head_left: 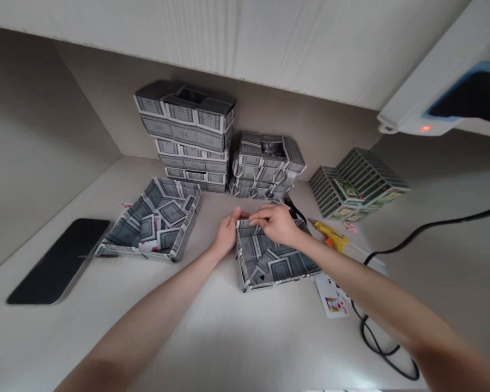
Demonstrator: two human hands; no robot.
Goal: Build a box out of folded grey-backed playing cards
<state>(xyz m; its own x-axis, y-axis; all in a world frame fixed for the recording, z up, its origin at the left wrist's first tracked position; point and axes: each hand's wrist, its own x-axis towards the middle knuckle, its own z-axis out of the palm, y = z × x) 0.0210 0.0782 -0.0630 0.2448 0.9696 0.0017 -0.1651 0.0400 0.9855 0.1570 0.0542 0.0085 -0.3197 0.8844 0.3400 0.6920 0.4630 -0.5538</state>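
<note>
An open tray made of grey-backed playing cards (245, 272) stands on the white desk, with several loose cards lying inside. My left hand (227, 231) grips its far left corner from outside, thumb up and fingers partly hidden behind the wall. Bent in a pinch, my right hand (278, 224) is closed on the rim of the tray's far wall; any small piece between those fingertips is hidden. To the left sits a second card tray (177, 239), also with loose cards in it.
Behind stand a tall stack of card boxes (188, 128) and a shorter stack (267, 163). Packs of cards (363, 182), a yellow glue gun (330, 231), loose cards (331, 299) and a black cable (416, 228) lie right. A black phone-like slab (59, 261) is left.
</note>
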